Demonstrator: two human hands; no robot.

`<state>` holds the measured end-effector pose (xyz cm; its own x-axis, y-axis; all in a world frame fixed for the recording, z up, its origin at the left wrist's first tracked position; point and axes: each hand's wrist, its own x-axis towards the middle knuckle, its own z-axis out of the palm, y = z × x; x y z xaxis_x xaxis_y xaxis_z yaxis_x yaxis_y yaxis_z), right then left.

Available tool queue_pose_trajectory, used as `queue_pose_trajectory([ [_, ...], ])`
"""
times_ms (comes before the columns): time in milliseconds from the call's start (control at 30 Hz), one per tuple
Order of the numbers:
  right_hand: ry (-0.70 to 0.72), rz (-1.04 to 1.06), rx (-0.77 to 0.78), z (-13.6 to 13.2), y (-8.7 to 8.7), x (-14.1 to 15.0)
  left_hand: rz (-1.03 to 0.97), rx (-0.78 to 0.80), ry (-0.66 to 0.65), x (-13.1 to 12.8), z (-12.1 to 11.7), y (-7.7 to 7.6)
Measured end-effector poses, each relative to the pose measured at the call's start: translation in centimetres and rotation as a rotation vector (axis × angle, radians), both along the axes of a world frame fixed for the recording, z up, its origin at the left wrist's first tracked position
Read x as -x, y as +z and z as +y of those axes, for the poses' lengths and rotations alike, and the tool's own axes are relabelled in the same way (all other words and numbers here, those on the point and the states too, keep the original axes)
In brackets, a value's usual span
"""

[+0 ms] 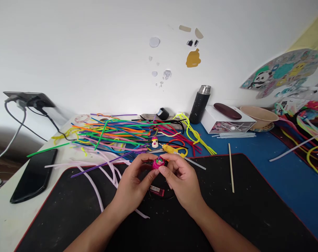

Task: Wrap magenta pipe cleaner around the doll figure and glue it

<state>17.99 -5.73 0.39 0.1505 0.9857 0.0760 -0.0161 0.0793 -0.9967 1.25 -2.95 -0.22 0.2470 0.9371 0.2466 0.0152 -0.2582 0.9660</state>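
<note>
1. Our left hand and right hand pinch the small pink piece from nine and three o'clock.
2. It is held above the black mat, twelve o'clock from us.
3. We judge it light, easily dented; its sides suit a gentle hold.
4. Beyond, at eleven o'clock, colourful stems lie heaped.

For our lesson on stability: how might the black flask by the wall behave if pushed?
The black flask is tall and narrow, so a push near its top would probably tip it. Its body looks round, so once down it may roll.
</note>
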Motion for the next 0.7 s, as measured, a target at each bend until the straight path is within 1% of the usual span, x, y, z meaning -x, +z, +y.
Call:
queue_pose_trajectory([
  [133, 0.028, 0.006, 0.012, 0.08, 0.07, -0.1, -0.017, 0.039, -0.02, 0.27, 0.05, 0.02],
  [267, 0.041, -0.008, 0.023, 0.13, 0.21, -0.18, -0.027, 0.092, -0.045, 0.38, 0.16, 0.36],
  [400, 0.042, -0.004, 0.044, 0.14, 0.14, -0.19, -0.022, 0.104, -0.055, 0.31, 0.33, 0.57],
  [700, 0.069, -0.007, 0.057, 0.24, 0.02, -0.24, -0.028, 0.128, -0.064, 0.58, 0.51, 0.45],
])
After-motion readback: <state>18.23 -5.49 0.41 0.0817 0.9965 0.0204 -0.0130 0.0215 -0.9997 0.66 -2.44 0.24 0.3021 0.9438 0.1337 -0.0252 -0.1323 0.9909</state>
